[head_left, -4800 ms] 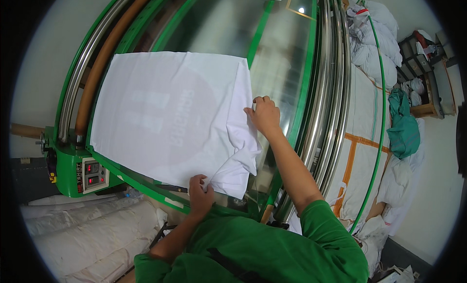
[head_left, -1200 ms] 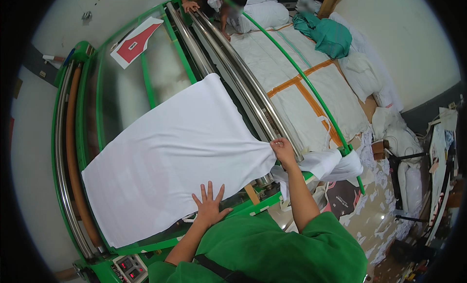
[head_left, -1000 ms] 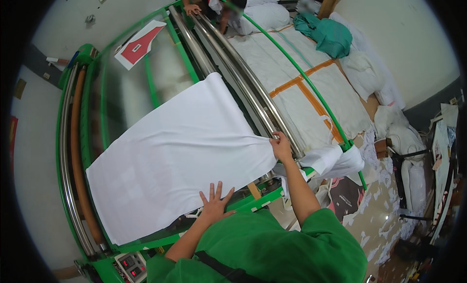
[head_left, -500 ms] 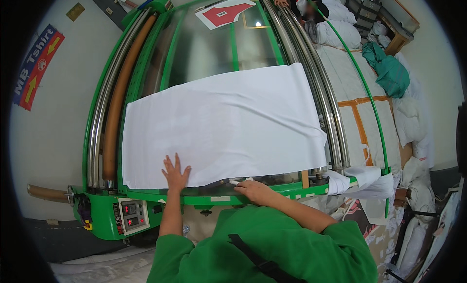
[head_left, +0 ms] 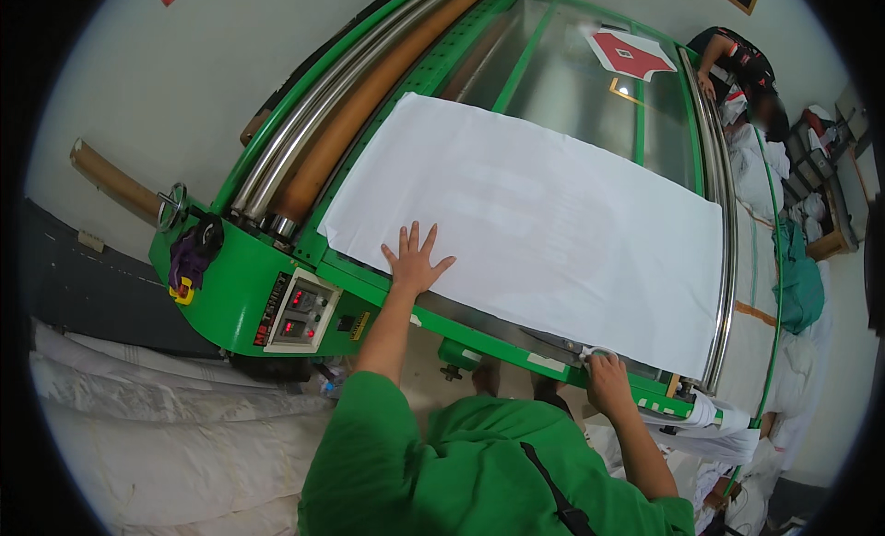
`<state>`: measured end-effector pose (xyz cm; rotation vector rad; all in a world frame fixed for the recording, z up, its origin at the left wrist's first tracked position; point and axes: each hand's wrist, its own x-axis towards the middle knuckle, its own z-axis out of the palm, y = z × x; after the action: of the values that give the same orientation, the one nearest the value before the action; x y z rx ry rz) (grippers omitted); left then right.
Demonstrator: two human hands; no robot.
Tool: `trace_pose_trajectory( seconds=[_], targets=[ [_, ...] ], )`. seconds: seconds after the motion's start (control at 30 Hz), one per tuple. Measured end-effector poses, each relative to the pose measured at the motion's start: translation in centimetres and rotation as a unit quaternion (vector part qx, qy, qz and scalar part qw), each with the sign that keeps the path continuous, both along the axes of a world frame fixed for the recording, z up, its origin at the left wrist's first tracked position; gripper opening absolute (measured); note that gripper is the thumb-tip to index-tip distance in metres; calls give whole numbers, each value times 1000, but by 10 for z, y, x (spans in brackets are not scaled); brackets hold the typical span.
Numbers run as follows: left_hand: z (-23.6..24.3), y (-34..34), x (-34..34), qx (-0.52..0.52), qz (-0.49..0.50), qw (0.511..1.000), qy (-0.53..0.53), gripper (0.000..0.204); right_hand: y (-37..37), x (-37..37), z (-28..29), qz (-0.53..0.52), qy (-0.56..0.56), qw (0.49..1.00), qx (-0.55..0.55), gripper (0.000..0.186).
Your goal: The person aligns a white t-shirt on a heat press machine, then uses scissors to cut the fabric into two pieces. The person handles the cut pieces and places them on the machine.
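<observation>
A broad white cloth [head_left: 544, 204] lies over the glass bed of a green roller machine [head_left: 212, 319], with a faint mark showing through it. My left hand [head_left: 412, 269] rests on the cloth near its front left edge, fingers spread. At the front edge towards the right, my right hand [head_left: 607, 379] is closed around a small pale object beside a dark, long piece [head_left: 553, 341]; I cannot make out what it is. Farther back on the bed lies a red and white cut-out sheet [head_left: 631, 55].
Metal rollers run along both sides, with a brown roller [head_left: 318, 176] on the left. A control panel [head_left: 300, 310] sits at the front left. Another person [head_left: 737, 66] bends at the far right end. White bundles, a teal sack [head_left: 797, 278] and long rolls [head_left: 184, 453] surround the machine.
My right hand has left the cloth's right corner for the front edge. My left hand has shifted leftwards over the cloth, which lies smoother. The view has turned to the left.
</observation>
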<state>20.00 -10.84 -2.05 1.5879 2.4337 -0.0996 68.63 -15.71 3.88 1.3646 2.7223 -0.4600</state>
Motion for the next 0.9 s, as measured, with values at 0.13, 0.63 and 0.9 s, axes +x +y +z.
trace_pose_trajectory(
  seconds=[0.13, 0.63, 0.9],
  targets=[
    [5, -1, -14, -6, 0, 1000, 8, 97, -11, 5, -1, -16, 55, 998, 17, 38],
    [18, -8, -21, -67, 33, 997, -12, 100, -88, 52, 18, -255, 254, 862, -357, 85],
    [-35, -7, 78, 275, -207, 933, -104, 70, -154, 23, -46, -455, 525, 616, -370, 60]
  ],
)
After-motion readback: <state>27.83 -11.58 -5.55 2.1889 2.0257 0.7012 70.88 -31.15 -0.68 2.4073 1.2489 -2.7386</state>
